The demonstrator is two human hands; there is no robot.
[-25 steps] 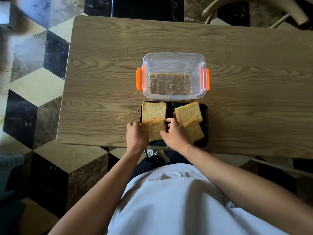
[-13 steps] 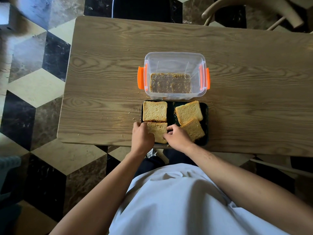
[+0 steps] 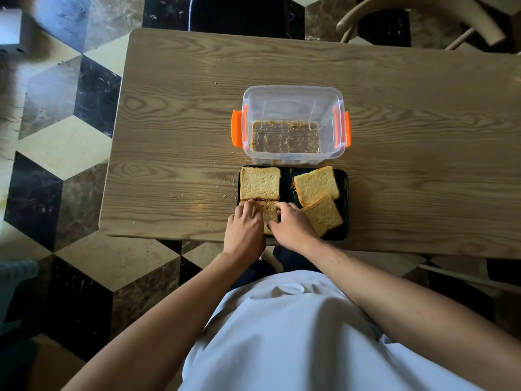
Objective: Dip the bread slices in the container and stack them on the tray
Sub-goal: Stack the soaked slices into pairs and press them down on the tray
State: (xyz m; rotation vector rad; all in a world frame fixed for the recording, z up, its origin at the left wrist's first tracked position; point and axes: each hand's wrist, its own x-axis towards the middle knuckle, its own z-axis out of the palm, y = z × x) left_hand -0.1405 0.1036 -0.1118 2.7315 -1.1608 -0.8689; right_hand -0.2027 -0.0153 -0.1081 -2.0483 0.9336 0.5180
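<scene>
Near-left bread slice mostly hidden under left hand and right hand; grip on it unclear. Tray near-left corner covered by hands. Bench right end cut off. Chair cropped at top. Container contents too fine to identify.

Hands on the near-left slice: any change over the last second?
Both hands crept inward over the near-left slice: left hand now covers its left part, right hand its right edge. Whether either grips it cannot be told; it lies on the tray. Other three slices and container unmoved.
</scene>
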